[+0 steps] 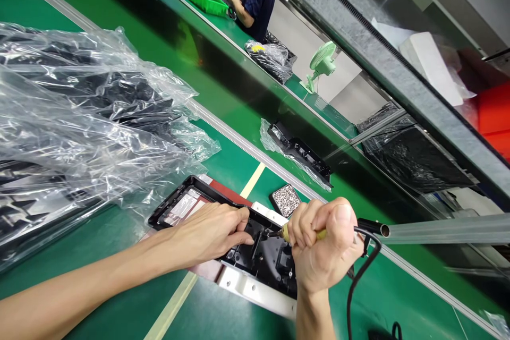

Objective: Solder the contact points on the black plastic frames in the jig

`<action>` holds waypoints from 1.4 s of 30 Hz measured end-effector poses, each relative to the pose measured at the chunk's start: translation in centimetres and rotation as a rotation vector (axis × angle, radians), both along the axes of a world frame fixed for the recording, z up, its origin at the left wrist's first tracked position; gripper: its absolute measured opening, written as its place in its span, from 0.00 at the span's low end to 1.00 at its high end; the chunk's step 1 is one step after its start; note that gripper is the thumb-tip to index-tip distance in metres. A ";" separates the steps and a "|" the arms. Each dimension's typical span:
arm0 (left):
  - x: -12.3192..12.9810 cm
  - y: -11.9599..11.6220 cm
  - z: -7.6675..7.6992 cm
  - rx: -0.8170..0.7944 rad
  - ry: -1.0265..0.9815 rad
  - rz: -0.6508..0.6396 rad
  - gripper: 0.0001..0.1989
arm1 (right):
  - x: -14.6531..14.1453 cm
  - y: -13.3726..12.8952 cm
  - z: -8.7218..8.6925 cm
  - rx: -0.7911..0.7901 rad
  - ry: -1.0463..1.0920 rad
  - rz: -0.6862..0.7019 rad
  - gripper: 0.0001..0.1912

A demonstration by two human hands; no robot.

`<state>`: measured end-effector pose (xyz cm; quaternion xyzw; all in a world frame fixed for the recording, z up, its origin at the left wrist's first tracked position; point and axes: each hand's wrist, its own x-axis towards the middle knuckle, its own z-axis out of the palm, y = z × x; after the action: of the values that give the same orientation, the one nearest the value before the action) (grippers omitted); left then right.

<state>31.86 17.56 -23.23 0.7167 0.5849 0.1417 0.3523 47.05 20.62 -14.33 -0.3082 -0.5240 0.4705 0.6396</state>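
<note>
A long black plastic housing [261, 258] lies on a fixture with white blocks [255, 288]. My right hand [324, 239] is wrapped round the yellow handle of a corded tool, which looks like a soldering iron [283, 232]. Its metal tip points left and meets the inside of the housing. A black cord [353, 287] runs from behind my fist down to the table. My left hand [217, 231] rests over the housing, fingers curled and thumb close to the tool's tip. Whatever is between those fingers is hidden.
Clear plastic bags with black parts [91, 117] pile up at left. Beyond the fixture sit a small square tray of tiny metal pieces [286, 200] and another black part [300, 154] on plastic. A metal post [446, 229] stands right. A co-worker [258, 2] sits across, near a green fan [322, 59].
</note>
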 end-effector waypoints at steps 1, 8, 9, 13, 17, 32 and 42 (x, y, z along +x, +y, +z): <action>0.0 0.0 0.0 -0.001 0.001 0.000 0.16 | 0.0 0.0 0.0 0.000 0.000 0.002 0.25; 0.0 0.0 0.1 0.007 -0.010 0.009 0.15 | 0.0 0.0 -0.1 -0.001 0.003 0.016 0.25; 0.0 0.0 0.1 0.006 -0.010 0.008 0.15 | 0.0 0.0 -0.2 0.000 0.001 0.016 0.25; 0.0 0.0 0.1 0.004 0.000 0.004 0.15 | 0.0 0.0 -0.3 0.009 -0.002 0.015 0.25; 0.0 0.0 0.2 0.007 0.002 0.001 0.15 | -0.1 0.0 -0.2 0.006 -0.004 0.015 0.25; 0.1 0.0 0.0 0.017 -0.002 0.003 0.17 | -0.1 0.0 -0.1 0.008 -0.006 0.039 0.24; 0.1 0.0 0.3 -0.004 0.013 0.003 0.16 | 0.0 0.0 -0.1 0.008 -0.006 0.032 0.25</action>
<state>31.96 17.60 -22.92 0.7159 0.5885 0.1365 0.3499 47.03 20.62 -14.48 -0.2987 -0.5327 0.4778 0.6315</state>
